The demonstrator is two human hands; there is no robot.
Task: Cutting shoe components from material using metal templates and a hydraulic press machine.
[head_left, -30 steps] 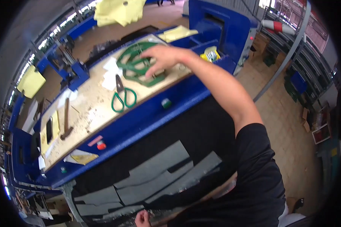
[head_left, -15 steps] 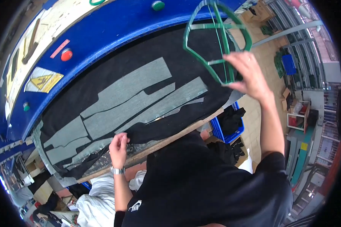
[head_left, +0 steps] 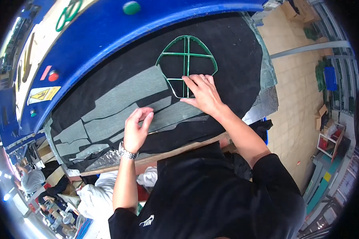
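— Where are the hands?
— Left hand (head_left: 136,129) flat, fingers spread, on grey strips (head_left: 123,109) near the worktop's (head_left: 243,51) front edge. Right hand (head_left: 203,93) open, pressing the green metal frame (head_left: 186,63) lying farther back.

Both hands flat, palms down, fingers extended. Left hand (head_left: 136,129): wrist bent slightly, forearm rising from lower edge. Right hand (head_left: 203,93): arm reaching further forward, fingers spread, elbow bent.

One green wire frame (head_left: 186,63), two hands, one wristwatch (head_left: 127,152), one green scissors (head_left: 69,14)
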